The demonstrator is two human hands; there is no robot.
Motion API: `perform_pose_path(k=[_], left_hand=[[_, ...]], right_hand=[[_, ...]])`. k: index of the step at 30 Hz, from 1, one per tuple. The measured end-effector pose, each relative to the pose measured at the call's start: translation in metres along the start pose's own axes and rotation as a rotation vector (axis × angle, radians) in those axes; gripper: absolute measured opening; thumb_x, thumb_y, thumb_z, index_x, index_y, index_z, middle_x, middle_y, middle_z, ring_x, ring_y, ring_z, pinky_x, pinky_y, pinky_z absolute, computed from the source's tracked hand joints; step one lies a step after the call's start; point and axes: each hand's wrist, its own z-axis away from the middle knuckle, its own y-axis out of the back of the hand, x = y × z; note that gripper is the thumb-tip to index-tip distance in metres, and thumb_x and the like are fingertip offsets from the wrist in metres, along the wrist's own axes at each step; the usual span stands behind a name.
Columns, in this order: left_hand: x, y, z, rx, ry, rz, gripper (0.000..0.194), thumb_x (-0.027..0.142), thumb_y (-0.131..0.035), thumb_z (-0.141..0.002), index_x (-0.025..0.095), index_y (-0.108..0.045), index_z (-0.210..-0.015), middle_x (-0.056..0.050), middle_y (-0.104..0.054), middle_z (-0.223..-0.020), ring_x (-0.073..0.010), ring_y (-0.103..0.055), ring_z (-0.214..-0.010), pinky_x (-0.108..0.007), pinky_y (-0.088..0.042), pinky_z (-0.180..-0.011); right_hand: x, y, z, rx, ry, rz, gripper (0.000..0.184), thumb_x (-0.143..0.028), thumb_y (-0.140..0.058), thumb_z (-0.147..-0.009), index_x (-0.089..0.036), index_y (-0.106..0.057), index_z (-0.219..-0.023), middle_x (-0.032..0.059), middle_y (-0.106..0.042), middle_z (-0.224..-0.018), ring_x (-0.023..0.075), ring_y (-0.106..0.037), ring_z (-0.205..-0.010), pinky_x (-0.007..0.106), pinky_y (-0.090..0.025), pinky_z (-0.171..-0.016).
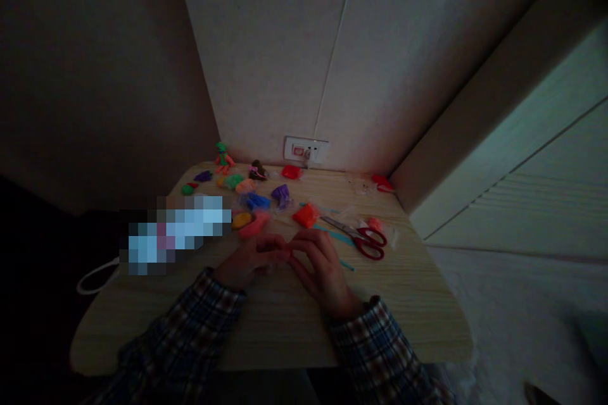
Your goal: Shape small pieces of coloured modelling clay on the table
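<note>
Over the middle of the table, my left hand (249, 259) and my right hand (325, 269) meet at the fingertips. Both are closed in a pinch around a small piece of red modelling clay (287, 251), mostly hidden by the fingers. Just beyond them lie packets of orange-red clay (306, 215), pink clay (255, 224), yellow clay (242, 221), blue clay (258, 202) and purple clay (282, 195). To the right of my right hand are red-handled scissors (368, 240) and light-blue tool strips (337, 235).
A green and orange clay figure (222, 159) stands at the back left, near a dark clay shape with pink (257, 169). Red packets (291, 172) lie along the back. A blurred-out bright object (175, 237) with a white cord (88, 288) is at left. A socket (306, 149) is on the wall.
</note>
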Motion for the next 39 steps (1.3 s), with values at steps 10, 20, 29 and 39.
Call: perform_pose_path(k=[10, 20, 29, 39], left_hand=[[0.0012, -0.0042, 0.0008, -0.002, 0.017, 0.041, 0.044, 0.046, -0.082, -0.057, 0.014, -0.06, -0.078, 0.007, -0.043, -0.053, -0.0036, -0.03, -0.043, -0.02, -0.015, -0.04], [-0.0027, 0.0002, 0.0008, -0.009, -0.012, -0.005, 0.045, 0.047, -0.078, -0.062, 0.012, -0.064, -0.087, 0.008, -0.041, -0.052, -0.0032, -0.028, -0.042, -0.021, -0.013, -0.04], [0.0017, -0.0019, 0.0015, -0.018, 0.004, -0.036, 0.045, 0.048, -0.08, -0.058, 0.012, -0.059, -0.074, 0.007, -0.044, -0.053, -0.0033, -0.03, -0.043, -0.021, -0.014, -0.04], [0.0002, -0.0015, 0.0012, -0.008, 0.02, -0.025, 0.047, 0.051, -0.08, -0.057, 0.014, -0.058, -0.074, 0.008, -0.043, -0.053, -0.0018, -0.027, -0.04, -0.019, -0.014, -0.038]], right_hand=[[0.003, -0.0001, 0.0026, 0.012, -0.007, 0.014, 0.011, -0.021, -0.056, -0.088, -0.019, -0.058, -0.099, 0.0047, -0.059, -0.093, 0.0171, -0.056, -0.087, 0.033, -0.05, -0.074], [0.0002, 0.001, 0.0004, -0.01, -0.009, 0.013, 0.011, -0.02, -0.053, -0.09, -0.019, -0.057, -0.1, 0.0051, -0.058, -0.092, 0.0169, -0.057, -0.086, 0.033, -0.051, -0.073], [-0.0004, 0.0, 0.0015, -0.015, 0.001, 0.009, 0.012, -0.02, -0.054, -0.089, -0.019, -0.057, -0.1, 0.0057, -0.059, -0.093, 0.0175, -0.057, -0.086, 0.032, -0.05, -0.073], [0.0018, 0.0002, 0.0045, -0.05, -0.021, 0.0, 0.015, -0.021, -0.054, -0.088, -0.02, -0.057, -0.103, 0.0059, -0.059, -0.097, 0.0184, -0.057, -0.09, 0.034, -0.05, -0.077]])
